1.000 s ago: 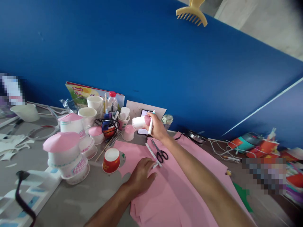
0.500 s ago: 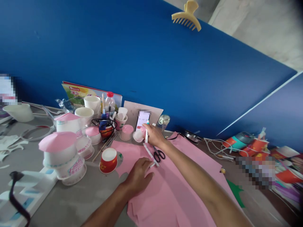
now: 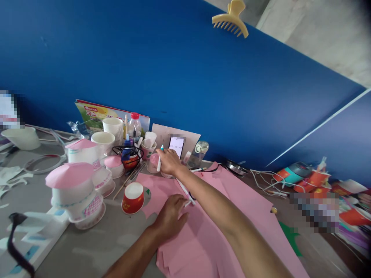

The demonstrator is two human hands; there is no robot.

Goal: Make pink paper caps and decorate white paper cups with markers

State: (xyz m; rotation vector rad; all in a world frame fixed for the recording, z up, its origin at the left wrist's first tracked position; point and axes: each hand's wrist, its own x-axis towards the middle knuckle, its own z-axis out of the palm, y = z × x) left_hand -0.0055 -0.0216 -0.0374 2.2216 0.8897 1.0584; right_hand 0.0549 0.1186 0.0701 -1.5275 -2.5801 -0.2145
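Note:
My right hand (image 3: 169, 162) reaches to the back of the table, closed round a white marker (image 3: 159, 163), and hangs over a small pink-topped paper cup (image 3: 153, 164). My left hand (image 3: 171, 217) lies on the pink paper sheets (image 3: 203, 231), its fingers curled at the lower end of a white pen (image 3: 184, 191). An upside-down red paper cup (image 3: 133, 198) stands just left of the pink paper. A phone (image 3: 176, 146) leans against a card behind my right hand.
Stacked white bowls with pink paper lids (image 3: 75, 191) stand at the left. White cups (image 3: 104, 141), a red-capped bottle (image 3: 134, 127) and a glass jar (image 3: 198, 152) line the blue wall. Cables (image 3: 266, 181) and red cups (image 3: 315, 178) lie at the right.
My right hand lowered the white cup from the air to the table, let it go and shifted left over the pink-topped cup, still gripping the marker. My left hand stayed on the paper.

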